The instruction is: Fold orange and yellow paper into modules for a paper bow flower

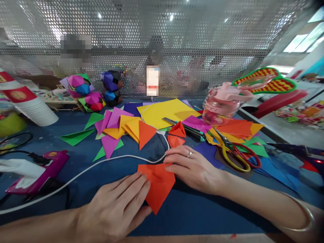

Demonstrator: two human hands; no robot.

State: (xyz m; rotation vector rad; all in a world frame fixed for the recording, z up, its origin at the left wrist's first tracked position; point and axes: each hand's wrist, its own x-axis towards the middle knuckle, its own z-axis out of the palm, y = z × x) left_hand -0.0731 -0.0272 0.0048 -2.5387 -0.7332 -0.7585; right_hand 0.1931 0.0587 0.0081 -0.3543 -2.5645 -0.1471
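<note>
A partly folded sheet of orange-red origami paper (160,185) lies before me on the blue table, its point towards me. My left hand (118,202) grips its left side, fingers laid together over the edge and thumb near the lower point. At the upper right corner, my right hand (194,168) pinches the paper between thumb and fingers; a ring is on one finger. Just beyond the right fingertips sits a folded orange-red paper piece (177,130). An orange paper triangle (146,132) rests left of it.
A white cable (129,156) crosses the table behind the paper. Scissors (234,153), a utility knife (192,131) and a pink bottle (219,106) stand or lie right. At left are a power strip (48,168), paper cups (35,104) and folded paper balls (78,86). Yellow paper (162,113) lies behind.
</note>
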